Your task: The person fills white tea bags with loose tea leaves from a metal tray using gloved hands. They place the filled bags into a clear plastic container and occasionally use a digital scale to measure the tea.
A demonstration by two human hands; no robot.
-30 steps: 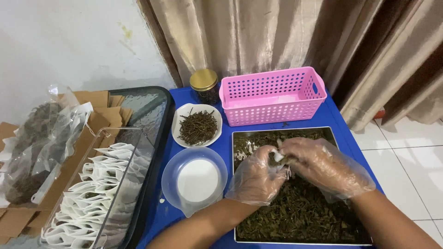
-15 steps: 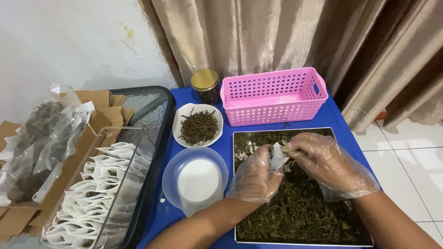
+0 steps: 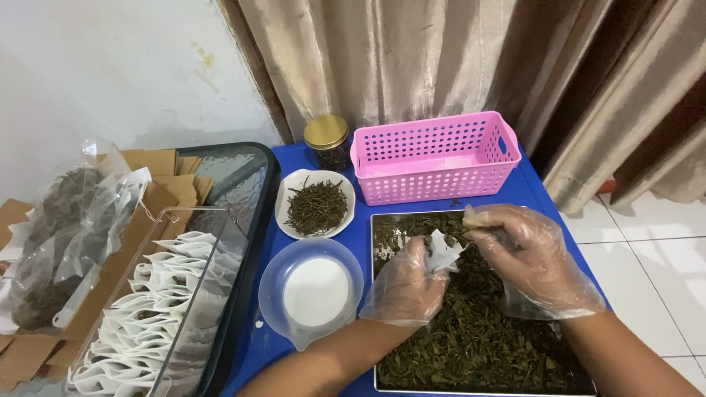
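A clear plastic box (image 3: 151,309) at the left edge of the surface holds a long row of small white filter bags, already stacked on edge, so a good share of the bags looks finished. The square metal tray (image 3: 471,309) at the near right corner of the blue table (image 3: 529,184) is full of loose dark dried leaves (image 3: 478,338), so much is left to bag.

The left hand (image 3: 404,290), in a thin clear plastic glove, hovers low over the leaves with its fingers curled and pinches one small white filter bag (image 3: 443,252) by its lower part, the mouth of the bag pointing up and to the right. The right hand (image 3: 533,257), gloved the same way, is just beside it, its fingertips (image 3: 474,218) pressed together at the bag's upper edge; whether they hold a pinch of leaves cannot be told.

A pink perforated plastic basket (image 3: 437,158) stands at the far edge, a gold-lidded glass jar (image 3: 327,141) just left of it. A white dish of brown twiggy bits (image 3: 316,204) and a round clear plastic bowl (image 3: 310,290) lie left of the tray.
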